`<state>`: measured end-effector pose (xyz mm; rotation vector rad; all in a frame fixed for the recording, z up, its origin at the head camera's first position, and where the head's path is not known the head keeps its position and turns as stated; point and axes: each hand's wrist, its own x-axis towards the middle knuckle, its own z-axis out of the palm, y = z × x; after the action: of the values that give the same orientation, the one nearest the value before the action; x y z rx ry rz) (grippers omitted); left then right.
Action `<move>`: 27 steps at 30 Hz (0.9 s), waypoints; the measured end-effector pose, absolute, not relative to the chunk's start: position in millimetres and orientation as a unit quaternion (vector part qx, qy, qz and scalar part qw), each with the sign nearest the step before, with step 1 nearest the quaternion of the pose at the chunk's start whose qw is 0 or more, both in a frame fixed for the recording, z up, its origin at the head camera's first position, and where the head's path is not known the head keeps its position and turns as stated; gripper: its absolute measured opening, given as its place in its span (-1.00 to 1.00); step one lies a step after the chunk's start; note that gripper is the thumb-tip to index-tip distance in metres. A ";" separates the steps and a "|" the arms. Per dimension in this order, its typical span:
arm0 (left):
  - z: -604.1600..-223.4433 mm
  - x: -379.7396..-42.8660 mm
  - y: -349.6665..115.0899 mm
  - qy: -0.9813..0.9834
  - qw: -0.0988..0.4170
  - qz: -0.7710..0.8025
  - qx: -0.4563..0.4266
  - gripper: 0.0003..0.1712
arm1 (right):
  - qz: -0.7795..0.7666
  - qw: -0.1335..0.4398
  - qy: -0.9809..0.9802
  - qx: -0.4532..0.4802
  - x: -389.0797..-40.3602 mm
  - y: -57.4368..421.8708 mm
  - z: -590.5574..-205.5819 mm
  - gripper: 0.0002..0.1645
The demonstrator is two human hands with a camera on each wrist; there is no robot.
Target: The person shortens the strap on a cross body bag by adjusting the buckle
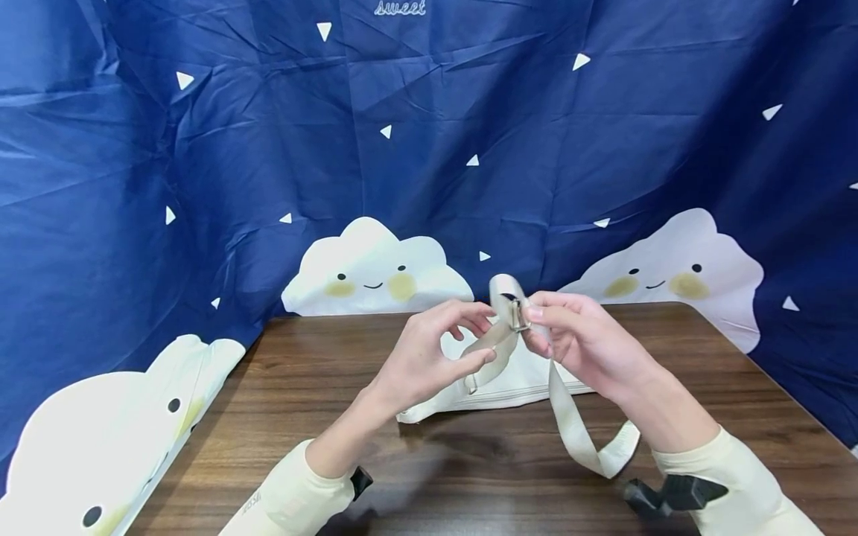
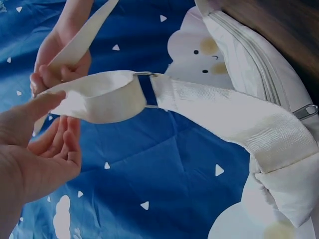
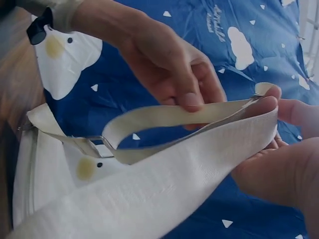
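Note:
My right hand (image 1: 593, 346) pinches a cream webbing strap (image 1: 579, 432) at its metal slider buckle (image 1: 518, 316), thumb in front. From there the strap's loose tail hangs down and curls toward the right. Opposite, my left hand (image 1: 418, 353) has its thumb and fingers apart around the strap loop, with its thumb (image 3: 192, 99) lying over the webbing in the right wrist view. The loop passes through a rectangular metal ring (image 2: 147, 73), joined by a short band to a white zippered bag (image 1: 499, 391). The bag sits on the table behind the hands, partly hidden by them.
A dark wood-grain table (image 1: 322, 372) lies under the work. Blue cloth (image 1: 429, 164) with white triangles and smiling clouds hangs behind it and down the left side. A metal zipper pull (image 2: 305, 111) hangs at the bag's edge.

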<state>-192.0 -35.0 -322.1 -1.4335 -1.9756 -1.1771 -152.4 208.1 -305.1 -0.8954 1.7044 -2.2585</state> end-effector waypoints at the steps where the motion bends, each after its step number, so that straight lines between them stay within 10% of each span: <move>1: -321.6 -192.5 -35.3 -0.713 0.212 -0.421 -0.519 -0.50 | -0.765 0.083 0.556 -0.314 -152.6 210.2 -303.6 -0.60; 27: -311.6 -197.6 -51.6 -0.734 0.165 -0.376 -0.541 -0.60 | -0.808 0.087 0.419 -0.405 -154.0 249.7 -282.2 -0.55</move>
<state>-197.6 -51.6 -311.6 -1.5401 -2.0912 -1.0711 -154.0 249.7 -282.2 -1.2074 1.2470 -2.4067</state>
